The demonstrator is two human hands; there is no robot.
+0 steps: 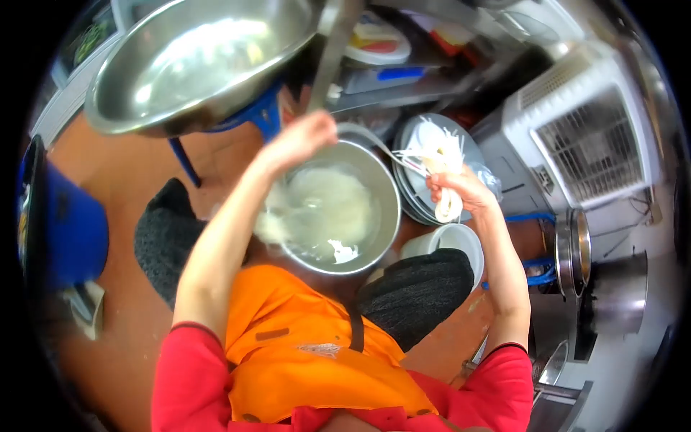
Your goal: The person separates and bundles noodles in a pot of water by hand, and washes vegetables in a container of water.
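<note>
My right hand (464,189) is closed around a bundle of white noodles (445,153), with loose ends sticking out above and a folded loop hanging below. It is over a stack of grey plates or lids (412,189), right of a large metal pot (393,234). Above the pot's upper left rim is my left hand (308,138), blurred by motion. Its fingers look curled in, and what they hold, if anything, cannot be made out. Cloudy water fills the pot, with a pale mass (335,205) in it and a white patch near the front. A grey curved strip (367,137) runs between the hands.
A big steel basin (209,65) rests on a blue stool (260,119) at upper left. A white plastic bucket (464,241) stands by my right knee. To the right are a white air cooler (583,122) and a metal pot (619,291). A blue bin (75,223) is far left.
</note>
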